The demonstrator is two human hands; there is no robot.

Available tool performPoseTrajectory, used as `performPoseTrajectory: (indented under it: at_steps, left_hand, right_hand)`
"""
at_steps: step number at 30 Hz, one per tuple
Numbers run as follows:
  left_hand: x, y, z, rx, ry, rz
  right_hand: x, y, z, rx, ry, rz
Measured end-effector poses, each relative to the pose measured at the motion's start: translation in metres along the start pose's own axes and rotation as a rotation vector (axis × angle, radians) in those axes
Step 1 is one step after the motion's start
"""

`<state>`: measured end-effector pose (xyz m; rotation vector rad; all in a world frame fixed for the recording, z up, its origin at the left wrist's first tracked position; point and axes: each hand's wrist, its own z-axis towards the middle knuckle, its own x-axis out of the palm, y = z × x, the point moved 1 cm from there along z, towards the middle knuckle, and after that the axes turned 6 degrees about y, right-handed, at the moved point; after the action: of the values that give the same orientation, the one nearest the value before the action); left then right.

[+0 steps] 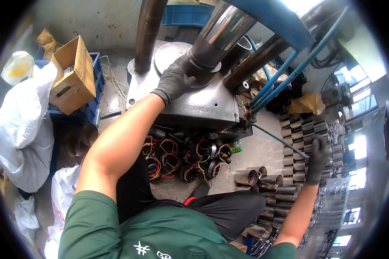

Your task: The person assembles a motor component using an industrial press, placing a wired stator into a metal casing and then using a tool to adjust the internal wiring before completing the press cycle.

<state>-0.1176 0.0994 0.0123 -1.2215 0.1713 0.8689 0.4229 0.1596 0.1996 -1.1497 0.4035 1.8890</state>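
My left hand, in a dark grey glove, is closed against the side of a dark metal cylinder. That cylinder stands below the shiny ram of a press, over its grey metal bed; my palm hides part of its near left side. A pale round disc lies on the bed, left of the cylinder. Out to the right, my gloved right hand is wrapped round the end of a thin lever rod, which runs back to the press's right side.
Several wound stators with coloured wires lie on the floor below the bed. Metal sleeves stand nearby, with stacked rows at right. Blue hoses slope beside the press. A wooden box and white sacks stand left.
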Motion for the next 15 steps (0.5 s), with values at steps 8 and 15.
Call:
performPoseTrajectory:
  at_steps: [8, 15]
  left_hand:
    - [-0.018, 0.024, -0.019, -0.226, -0.033, 0.312]
    - [-0.015, 0.015, -0.048, -0.195, 0.147, 0.48]
  right_hand:
    - [0.027, -0.095, 0.106, -0.126, -0.066, -0.533]
    - [0.031, -0.084, 0.14, 0.312, 0.005, 0.024]
